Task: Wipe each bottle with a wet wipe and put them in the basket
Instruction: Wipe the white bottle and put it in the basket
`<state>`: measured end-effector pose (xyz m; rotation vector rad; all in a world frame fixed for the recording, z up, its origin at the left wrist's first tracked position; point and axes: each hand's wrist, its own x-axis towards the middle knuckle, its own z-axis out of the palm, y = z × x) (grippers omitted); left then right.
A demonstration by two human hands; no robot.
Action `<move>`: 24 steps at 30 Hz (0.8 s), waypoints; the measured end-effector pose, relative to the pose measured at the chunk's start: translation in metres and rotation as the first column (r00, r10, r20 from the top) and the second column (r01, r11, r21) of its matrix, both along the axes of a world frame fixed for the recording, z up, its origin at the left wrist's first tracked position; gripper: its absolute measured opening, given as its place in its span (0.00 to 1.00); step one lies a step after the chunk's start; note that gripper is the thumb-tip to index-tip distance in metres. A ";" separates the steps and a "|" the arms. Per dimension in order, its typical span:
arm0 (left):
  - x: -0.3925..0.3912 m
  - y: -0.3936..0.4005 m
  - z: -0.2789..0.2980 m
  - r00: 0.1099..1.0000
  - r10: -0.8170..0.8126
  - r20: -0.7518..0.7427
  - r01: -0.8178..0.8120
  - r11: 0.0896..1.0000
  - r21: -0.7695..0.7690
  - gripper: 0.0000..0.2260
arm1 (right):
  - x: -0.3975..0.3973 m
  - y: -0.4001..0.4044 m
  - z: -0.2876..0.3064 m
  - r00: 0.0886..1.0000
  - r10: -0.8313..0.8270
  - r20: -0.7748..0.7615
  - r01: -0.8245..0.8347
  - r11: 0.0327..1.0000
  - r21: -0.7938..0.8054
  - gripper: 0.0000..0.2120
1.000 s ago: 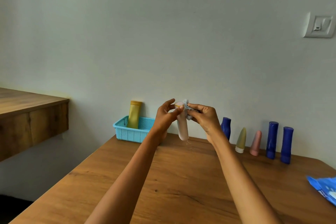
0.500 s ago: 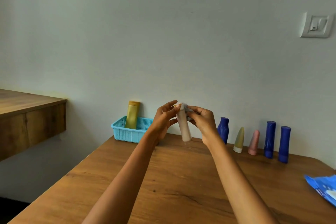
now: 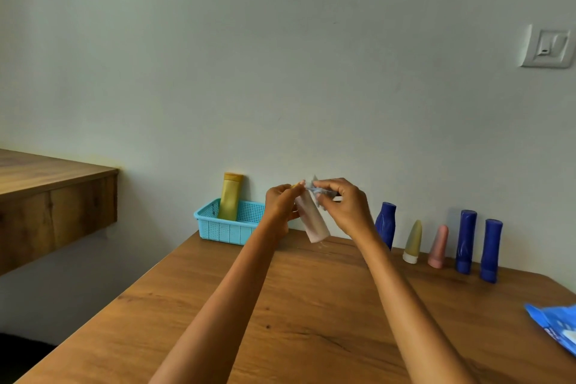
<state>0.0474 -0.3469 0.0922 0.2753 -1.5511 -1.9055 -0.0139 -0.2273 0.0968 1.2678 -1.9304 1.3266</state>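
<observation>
Wood table (image 3: pixel 311 321) nr cam. Above it, L hand (image 3: pixel 280 209) pinching pale bottle (image 3: pixel 313 221) top, R hand (image 3: pixel 349 209) pinching wet wipe (image 3: pixel 311 185) on it. Behind: yellow bottle (image 3: pixel 230 196) done, in basket (image 3: pixel 224 227); 5 more w/ table's far edge, unwiped prob.

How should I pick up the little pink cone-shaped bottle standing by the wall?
Probably best to grip the small pink cone-shaped bottle low on its wider lower body, coming from the front, the table-edge side. It stands upright on its cap and narrows to a rounded top, so fingers could slip up there. The wall is behind it, and neighbouring bottles crowd both sides.
</observation>
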 end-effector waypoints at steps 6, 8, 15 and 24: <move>0.009 -0.017 0.008 0.993 0.117 -0.025 -0.108 0.967 0.231 0.10 | 0.009 -0.011 -0.014 0.985 0.073 -0.158 -0.053 0.991 0.123 0.11; 0.012 -0.025 0.006 0.983 0.183 -0.004 -0.175 0.942 0.287 0.11 | 0.008 -0.010 -0.018 0.983 0.086 -0.162 -0.060 0.986 0.158 0.10; 0.018 -0.030 0.007 0.979 0.205 -0.024 -0.184 0.919 0.348 0.09 | 0.002 -0.006 -0.014 1.000 -0.026 0.009 0.026 0.999 0.023 0.05; 0.005 -0.013 0.000 0.995 -0.002 0.098 -0.013 0.988 0.152 0.19 | 0.013 -0.020 -0.014 1.000 0.006 -0.017 -0.006 1.000 0.008 0.13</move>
